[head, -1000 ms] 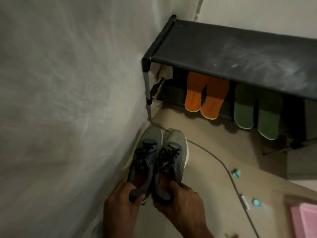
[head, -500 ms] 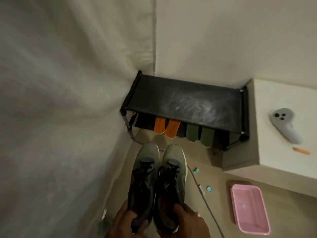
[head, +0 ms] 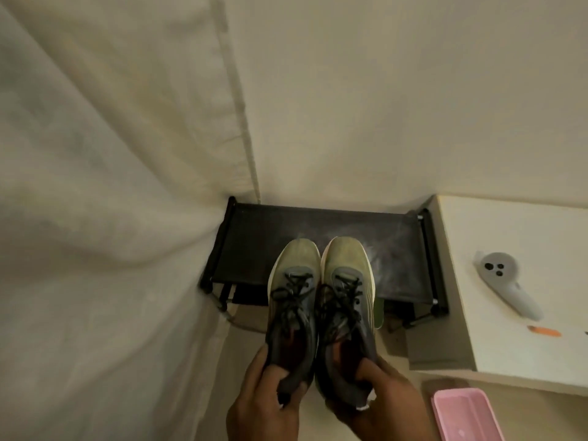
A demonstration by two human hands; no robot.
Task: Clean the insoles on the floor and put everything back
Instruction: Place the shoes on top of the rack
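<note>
While my two hands sit low in view, my left hand [head: 265, 405] grips the heel of the left sneaker [head: 291, 310] and my right hand [head: 378, 401] grips the right sneaker [head: 345, 310]. Two olive mesh toes with dark laces hover over the dusty black shoe rack [head: 254, 243]. Only a green insole [head: 379, 315] sliver peeks from the shelf below. Outward: one grey controller [head: 506, 281] on the white cabinet [head: 521, 351], one pink tray [head: 464, 415], cut off.

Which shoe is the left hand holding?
The shoe nearer the curtain: the left hand grips its heel, while the right hand grips the other shoe.
</note>
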